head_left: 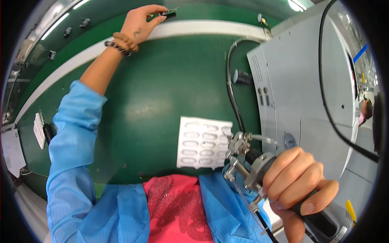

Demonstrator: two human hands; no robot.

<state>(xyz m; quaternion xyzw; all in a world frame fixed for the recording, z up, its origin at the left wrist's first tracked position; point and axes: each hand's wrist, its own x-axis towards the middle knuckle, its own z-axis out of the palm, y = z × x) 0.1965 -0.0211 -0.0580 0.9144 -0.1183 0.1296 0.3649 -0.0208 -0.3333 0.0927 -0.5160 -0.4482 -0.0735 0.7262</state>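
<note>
A worker in a blue smock stands at a green bench (154, 105). The left hand (139, 22) stretches far across it, past a white strip (202, 28), its fingertips pinched on a small dark green circuit board (169, 12) at the bench's far edge; the reach suggests the board lies on a farther lane. The right hand (298, 182) stays close to the body, fingers wrapped tight around the black grip of a soldering tool (251, 162), whose metal head and feed fittings point left, over a white blister tray (202, 141) of oval pockets. A grey machine housing (300, 81) stands at the right, a black cable (233, 97) running beside it. The board appears thin and narrow; finer detail cannot be told.
</note>
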